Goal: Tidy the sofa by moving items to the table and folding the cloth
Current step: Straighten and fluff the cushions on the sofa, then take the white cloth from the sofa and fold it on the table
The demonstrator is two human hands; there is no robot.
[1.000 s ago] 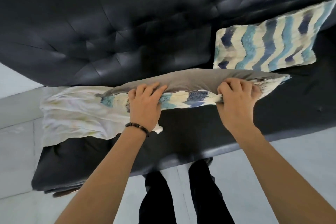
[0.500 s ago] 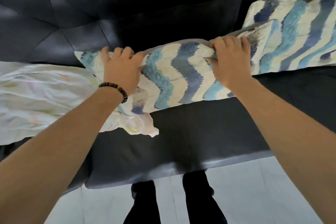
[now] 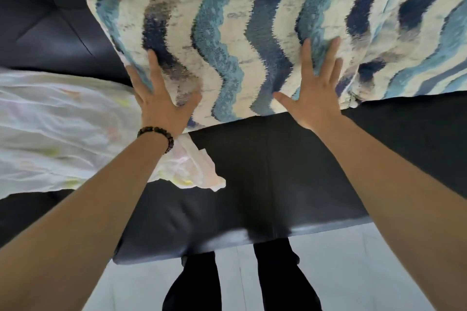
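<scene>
A dark, tufted leather sofa (image 3: 252, 184) fills the room's foreground above a pale tiled floor (image 3: 353, 272), where a person in dark trousers (image 3: 192, 285) stands close against the seat's front edge. Both bare hands lie flat on a wave-striped cushion (image 3: 227, 45) in blues, greys and cream. The left hand (image 3: 161, 103), a beaded bracelet (image 3: 158, 134) at its wrist, has its fingers straight and spread near the cushion's left edge. The right hand (image 3: 316, 98) is splayed wide on the right half, gripping nothing. The cushion stands propped against the backrest, its lower edge on the seat.

By the look of it, the tidying is partway through at best. This cushion appears set in place, touching a second matching cushion (image 3: 417, 45) to its right. The white cloth (image 3: 63, 129) (the one the job says to fold) lies crumpled and not yet folded on the left of the seat. One corner trails under the left forearm towards the middle.

No table is in view, so what may already have been moved there cannot be told. No other loose items show on the seat. The propped cushion's left corner sits just above the cloth's upper edge and may overlap it, a small hindrance when the cloth is lifted for folding.
</scene>
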